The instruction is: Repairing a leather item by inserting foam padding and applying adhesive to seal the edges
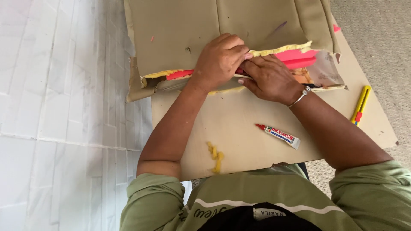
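Observation:
A tan upholstered cushion cover [180, 30] lies across the top of a brown cardboard sheet [239, 141]. Its front seam is torn, showing yellow foam [278, 49] and a bright pink layer [295, 57]. My left hand [220, 60] presses down on the cover's edge at the tear, fingers curled over it. My right hand [269, 79], with a silver bracelet at the wrist, pinches the lower edge of the same seam right beside the left. Both hands touch each other at the fingertips.
A small white glue tube [280, 135] with a red cap lies on the cardboard below my right forearm. A yellow utility knife [361, 105] rests at the right edge. Yellow foam scraps [215, 156] sit near my body. White tiles lie left, grey carpet right.

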